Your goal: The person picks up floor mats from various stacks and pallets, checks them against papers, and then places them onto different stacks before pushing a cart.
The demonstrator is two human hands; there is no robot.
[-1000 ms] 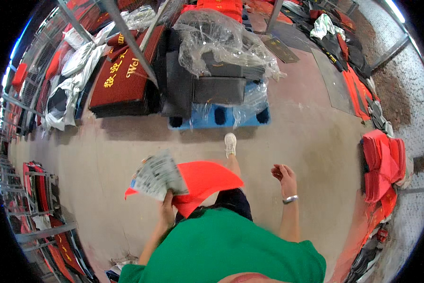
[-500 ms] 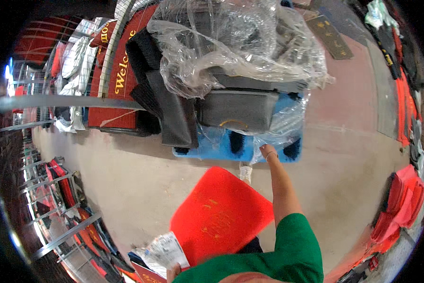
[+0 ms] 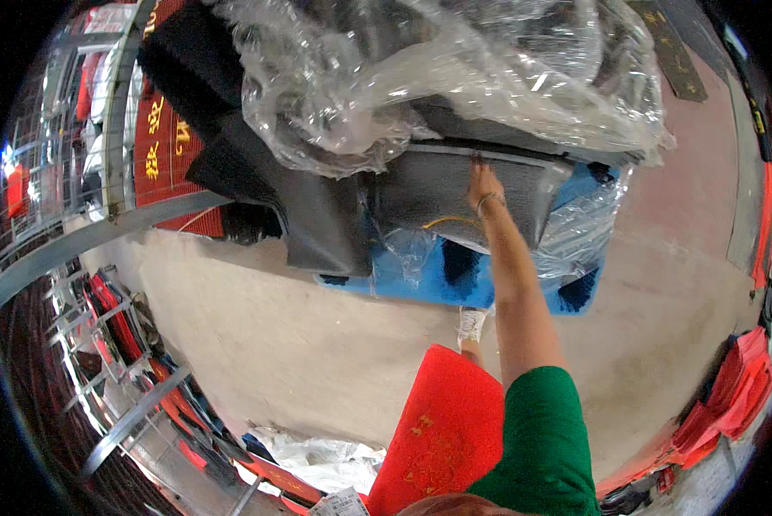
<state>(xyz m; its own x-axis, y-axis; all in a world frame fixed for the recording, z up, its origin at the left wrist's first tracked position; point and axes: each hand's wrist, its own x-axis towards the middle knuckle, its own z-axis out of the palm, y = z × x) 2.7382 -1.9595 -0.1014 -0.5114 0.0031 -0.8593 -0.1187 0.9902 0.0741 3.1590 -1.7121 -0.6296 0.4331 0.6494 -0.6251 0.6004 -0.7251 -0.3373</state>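
Note:
My right hand point(image 3: 486, 184) reaches forward over a dark grey mat point(image 3: 420, 191), its fingers stretched out near the mat's upper edge. Whether they touch it is hard to tell. The mat lies on a blue plastic pallet point(image 3: 386, 288), partly under a big crumpled sheet of clear plastic wrap point(image 3: 455, 77). A red mat point(image 3: 442, 430) with gold markings hangs close to my body at the lower edge, partly behind my right sleeve. Beside it shows a printed paper sheet point(image 3: 341, 502). My left hand is out of view.
More dark mats point(image 3: 326, 215) droop over the pallet's left side. A metal rail point(image 3: 102, 245) and wire racks stand at the left. Folded red mats point(image 3: 730, 387) are piled at the right. White plastic sheeting point(image 3: 326, 460) lies at lower left. My shoe point(image 3: 472, 325) is by the pallet.
My right hand has left the plastic at the pallet's front edge and moved forward onto the grey mat. The red mat has shifted right and lower; my left hand has gone out of view.

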